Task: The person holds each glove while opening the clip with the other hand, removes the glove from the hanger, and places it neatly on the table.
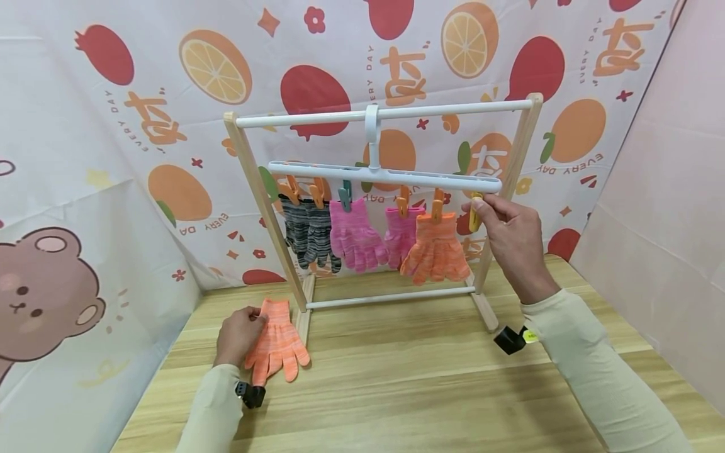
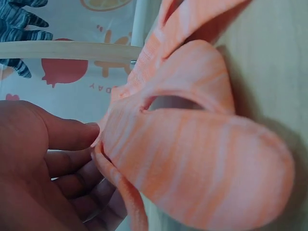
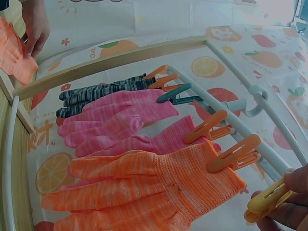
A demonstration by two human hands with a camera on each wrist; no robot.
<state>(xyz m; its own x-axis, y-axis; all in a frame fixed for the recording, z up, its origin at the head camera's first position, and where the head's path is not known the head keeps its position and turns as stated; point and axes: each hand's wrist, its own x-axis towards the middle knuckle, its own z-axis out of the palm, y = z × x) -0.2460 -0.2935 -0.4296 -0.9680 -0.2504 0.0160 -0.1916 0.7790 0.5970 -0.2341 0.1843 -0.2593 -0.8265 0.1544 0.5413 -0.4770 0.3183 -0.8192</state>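
Note:
My left hand (image 1: 240, 335) pinches the edge of a loose orange knit glove (image 1: 279, 343), which lies at the rack's left foot with its fingers toward me. In the left wrist view, thumb and fingertips grip the glove's fabric (image 2: 192, 159). Up at the right end of the white hanger (image 1: 385, 175), my right hand (image 1: 512, 242) pinches a yellow clothespin (image 3: 267, 199). Beside it an orange glove (image 1: 435, 248) hangs from an orange clothespin (image 1: 437, 205). Farther left hang two pink gloves (image 1: 357, 236) and dark grey striped gloves (image 1: 306, 226), all held by clothespins.
The hanger hooks over the top bar (image 1: 453, 111) of a wood and white rack, whose lower bar (image 1: 391, 297) runs just above the wooden table (image 1: 396, 377). Behind stands a fruit-printed cloth (image 1: 317, 50); a bear-printed cloth (image 1: 51, 296) is at left.

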